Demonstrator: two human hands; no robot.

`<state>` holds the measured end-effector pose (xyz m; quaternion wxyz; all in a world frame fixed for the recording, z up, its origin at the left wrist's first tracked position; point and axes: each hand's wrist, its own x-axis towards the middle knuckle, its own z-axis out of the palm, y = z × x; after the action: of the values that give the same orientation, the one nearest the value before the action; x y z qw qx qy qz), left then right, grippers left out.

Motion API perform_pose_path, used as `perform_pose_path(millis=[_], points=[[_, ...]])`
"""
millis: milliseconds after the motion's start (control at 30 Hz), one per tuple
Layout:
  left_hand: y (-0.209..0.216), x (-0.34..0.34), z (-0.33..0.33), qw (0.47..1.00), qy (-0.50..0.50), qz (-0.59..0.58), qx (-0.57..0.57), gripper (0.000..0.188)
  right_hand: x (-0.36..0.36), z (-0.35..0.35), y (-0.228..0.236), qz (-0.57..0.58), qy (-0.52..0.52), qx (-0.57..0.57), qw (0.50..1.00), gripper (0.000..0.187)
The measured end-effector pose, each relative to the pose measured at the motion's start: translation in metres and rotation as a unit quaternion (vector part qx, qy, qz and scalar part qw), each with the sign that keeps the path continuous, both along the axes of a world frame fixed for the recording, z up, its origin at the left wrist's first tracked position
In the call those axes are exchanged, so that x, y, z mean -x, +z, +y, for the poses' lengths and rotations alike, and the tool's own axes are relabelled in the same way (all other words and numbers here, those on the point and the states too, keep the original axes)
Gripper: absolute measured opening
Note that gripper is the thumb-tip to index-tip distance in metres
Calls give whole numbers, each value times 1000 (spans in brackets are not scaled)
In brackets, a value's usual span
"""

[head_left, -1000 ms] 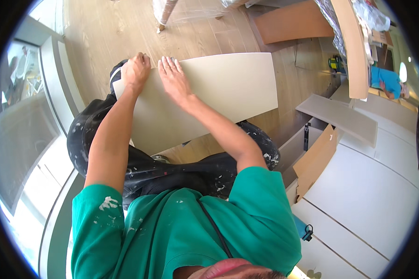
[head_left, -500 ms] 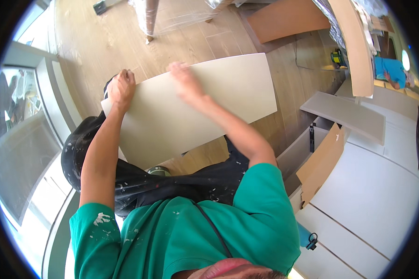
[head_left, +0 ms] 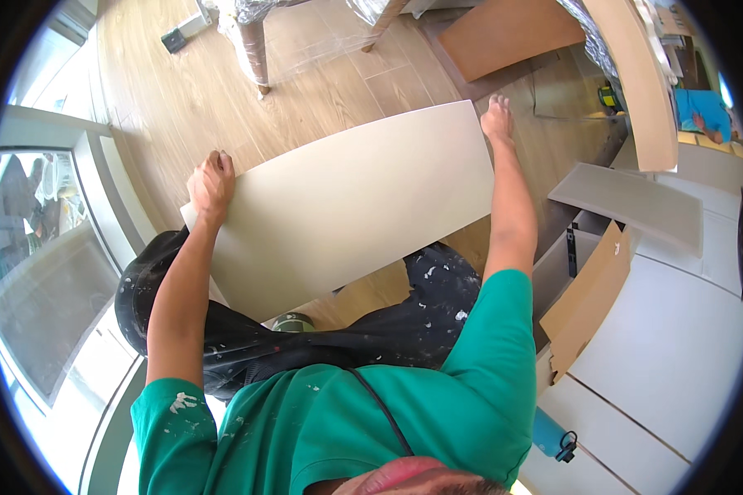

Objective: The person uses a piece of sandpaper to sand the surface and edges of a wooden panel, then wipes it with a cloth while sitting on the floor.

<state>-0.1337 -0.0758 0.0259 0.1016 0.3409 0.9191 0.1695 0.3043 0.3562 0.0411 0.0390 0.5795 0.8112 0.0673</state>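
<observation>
A large cream-white rectangular board lies tilted across my spread legs above the floor. My left hand is closed on its far left corner, fingers curled over the edge. At the far right corner my right hand has its fingers bent against the board's short edge; its thumb and palm are partly hidden. The board's upper face is plain, and its underside does not show.
Plastic-wrapped furniture legs stand ahead, with a small dark block to their left. A brown panel lies beyond. At right are a grey panel, torn cardboard, white cabinets and a blue bottle. A window frame borders the left.
My right hand has swept from over the board's far middle edge to its right end. My left hand stays at the left corner. The view has shifted slightly.
</observation>
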Motion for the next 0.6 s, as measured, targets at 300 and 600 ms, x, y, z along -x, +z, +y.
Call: perform_pose_path(millis=[300,600], points=[[-8,-7,1,977,-128,38,-165,34,81,-179,24,412,228,57,880,36],[123,-55,51,911,-241,-231,-244,27,212,-301,91,727,2,450,518,27]])
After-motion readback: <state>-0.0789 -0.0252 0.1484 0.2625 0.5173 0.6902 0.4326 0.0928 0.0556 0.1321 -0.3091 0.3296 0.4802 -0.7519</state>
